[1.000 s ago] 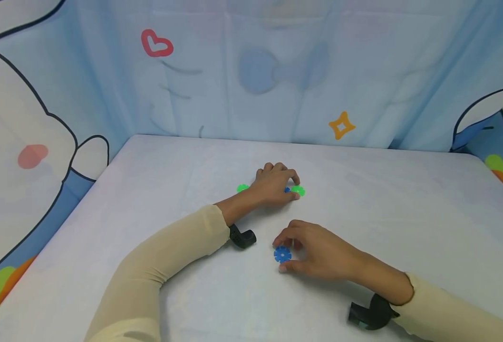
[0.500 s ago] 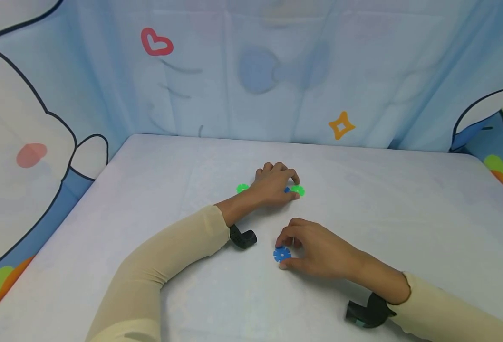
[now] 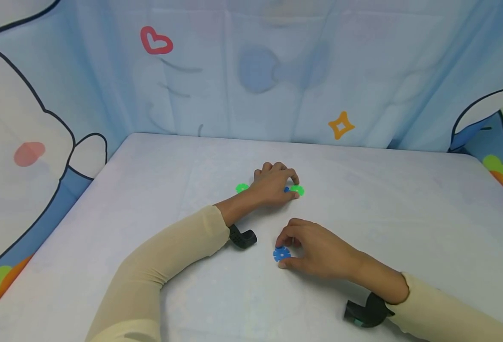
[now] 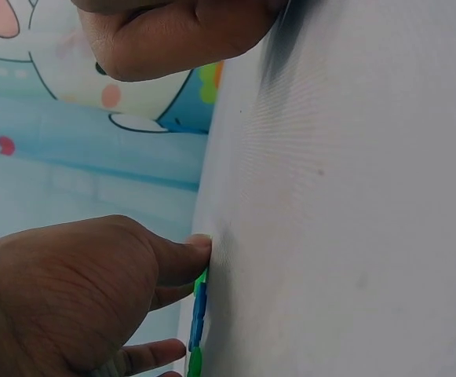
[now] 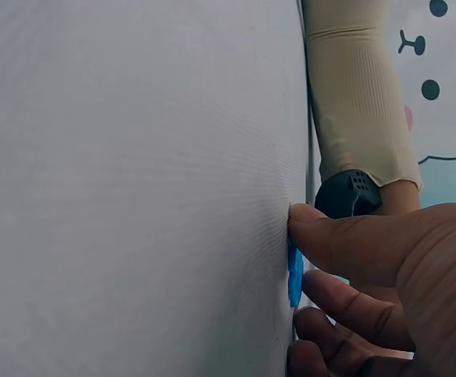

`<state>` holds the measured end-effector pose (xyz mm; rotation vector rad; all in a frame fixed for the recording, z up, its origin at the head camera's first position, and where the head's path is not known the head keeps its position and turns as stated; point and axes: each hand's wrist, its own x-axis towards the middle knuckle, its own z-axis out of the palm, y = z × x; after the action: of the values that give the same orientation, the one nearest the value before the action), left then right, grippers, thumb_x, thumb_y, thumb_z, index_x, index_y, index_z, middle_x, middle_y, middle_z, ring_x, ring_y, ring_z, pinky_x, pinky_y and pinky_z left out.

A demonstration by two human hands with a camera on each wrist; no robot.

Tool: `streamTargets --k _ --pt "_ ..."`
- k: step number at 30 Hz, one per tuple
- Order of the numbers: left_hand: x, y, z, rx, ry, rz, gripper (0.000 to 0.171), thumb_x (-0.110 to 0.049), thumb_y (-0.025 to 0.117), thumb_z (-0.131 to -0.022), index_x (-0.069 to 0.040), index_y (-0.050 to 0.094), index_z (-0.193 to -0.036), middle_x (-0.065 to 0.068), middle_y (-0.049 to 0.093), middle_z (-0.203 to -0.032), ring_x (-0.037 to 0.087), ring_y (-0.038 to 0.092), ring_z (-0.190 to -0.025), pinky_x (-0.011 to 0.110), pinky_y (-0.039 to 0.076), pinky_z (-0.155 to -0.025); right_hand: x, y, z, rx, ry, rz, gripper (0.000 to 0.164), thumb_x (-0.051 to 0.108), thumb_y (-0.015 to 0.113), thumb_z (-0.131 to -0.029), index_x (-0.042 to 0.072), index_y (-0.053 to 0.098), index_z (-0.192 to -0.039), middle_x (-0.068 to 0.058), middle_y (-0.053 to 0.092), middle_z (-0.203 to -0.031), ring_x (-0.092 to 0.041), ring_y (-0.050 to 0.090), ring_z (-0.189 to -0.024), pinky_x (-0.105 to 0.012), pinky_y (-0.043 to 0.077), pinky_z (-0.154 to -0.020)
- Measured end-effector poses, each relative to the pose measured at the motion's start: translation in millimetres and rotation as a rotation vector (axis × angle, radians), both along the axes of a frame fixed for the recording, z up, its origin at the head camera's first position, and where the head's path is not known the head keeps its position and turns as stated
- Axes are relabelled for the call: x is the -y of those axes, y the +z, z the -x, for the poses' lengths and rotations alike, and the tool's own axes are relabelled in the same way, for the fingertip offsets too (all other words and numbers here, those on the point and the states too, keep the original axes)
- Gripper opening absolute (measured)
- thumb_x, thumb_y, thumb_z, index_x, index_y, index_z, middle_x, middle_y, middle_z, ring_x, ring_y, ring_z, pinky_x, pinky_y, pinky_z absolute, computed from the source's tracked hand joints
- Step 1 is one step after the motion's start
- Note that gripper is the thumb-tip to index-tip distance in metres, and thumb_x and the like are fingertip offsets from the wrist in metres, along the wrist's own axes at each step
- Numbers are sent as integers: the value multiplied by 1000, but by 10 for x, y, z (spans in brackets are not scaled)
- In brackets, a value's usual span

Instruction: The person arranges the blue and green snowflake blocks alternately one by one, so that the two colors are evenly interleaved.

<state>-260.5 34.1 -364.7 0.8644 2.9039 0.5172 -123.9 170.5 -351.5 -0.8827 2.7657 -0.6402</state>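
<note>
With its thumb and index finger my left hand (image 3: pixel 273 186) pinches a bright green notched disc (image 3: pixel 297 190) at the back-middle of the table. A small blue disc (image 3: pixel 286 189) shows beside it, and a second green disc (image 3: pixel 242 188) sticks out behind the wrist. From the left wrist view these green and blue discs (image 4: pixel 198 316) stand in a row close along the cloth; the hand hides their middle part. Nearer the front, my right hand (image 3: pixel 320 249) holds another blue notched disc (image 3: pixel 282 254) between thumb and fingers, low over the table, seen edge-on in the right wrist view.
White cloth covers the table (image 3: pixel 200 166). A blue curtain (image 3: pixel 200 71) with cartoon prints hangs behind it, and printed characters flank both sides. Black wrist cameras jut from the left cuff (image 3: pixel 242 237) and the right cuff (image 3: pixel 369 311), close over the cloth.
The right index finger has shifted slightly on the blue disc, and the right forearm has moved a little left. The left hand stays on the green disc.
</note>
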Motion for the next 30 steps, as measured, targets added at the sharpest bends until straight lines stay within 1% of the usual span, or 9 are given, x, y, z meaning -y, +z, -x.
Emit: streamTargets --k 5,9,17,23,30 --pt "3 -2 -1 4 2 -7 32 -46 63 -94 -31 63 -121 1 48 -143 28 40 -132 49 36 -101 2 -2 3 10 3 -12 24 34 80 -82 26 65 -98 16 56 -93 -1 52 -85 -23 48 -80" --pt "3 0 -4 8 4 -14 31 -46 63 -94 -31 63 -121 1 49 -143 27 40 -131 48 36 -101 2 -9 7 11 13 0 26 32 81 -81 25 62 -97 16 56 -91 -1 52 -85 -24 48 -80" --pt "5 5 -6 14 2 -21 31 -46 62 -94 -31 63 -121 1 48 -143 27 39 -131 48 36 -100 -24 -34 -5 -15 68 30 26 28 79 -84 25 59 -101 17 55 -93 -2 52 -87 -23 47 -80" --pt "-1 10 -8 18 4 -16 31 -46 62 -94 -31 63 -121 1 48 -143 28 38 -132 48 36 -100 -66 -37 -28 -11 108 34 25 29 76 -87 27 59 -105 17 55 -96 -1 52 -88 -22 47 -80" --pt "3 14 -16 23 3 -16 31 -46 62 -94 -31 63 -121 1 47 -144 29 38 -133 49 35 -101 -95 -39 -41 12 95 42 26 32 77 -86 28 61 -106 18 56 -96 0 52 -86 -21 47 -77"
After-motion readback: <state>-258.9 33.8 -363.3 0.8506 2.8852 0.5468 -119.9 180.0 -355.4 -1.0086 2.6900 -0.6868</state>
